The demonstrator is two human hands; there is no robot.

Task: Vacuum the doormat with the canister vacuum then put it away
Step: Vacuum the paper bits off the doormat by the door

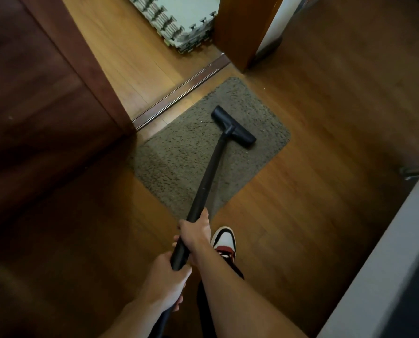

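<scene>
A grey-brown shaggy doormat (179,162) lies on the wooden floor before a doorway. The black vacuum floor head (234,127) rests on the mat's far right part. Its black wand (209,172) slants down toward me. My right hand (195,234) grips the wand higher up. My left hand (165,279) grips its lower end, where the hose begins. The canister itself is out of sight.
A dark wooden door (44,98) stands open at the left. A metal threshold strip (179,93) crosses the doorway, with stacked foam puzzle mats (179,23) beyond. A door frame post (242,32) rises at top right. My shoe (224,242) stands near the mat. A grey furniture edge (386,252) runs along the right.
</scene>
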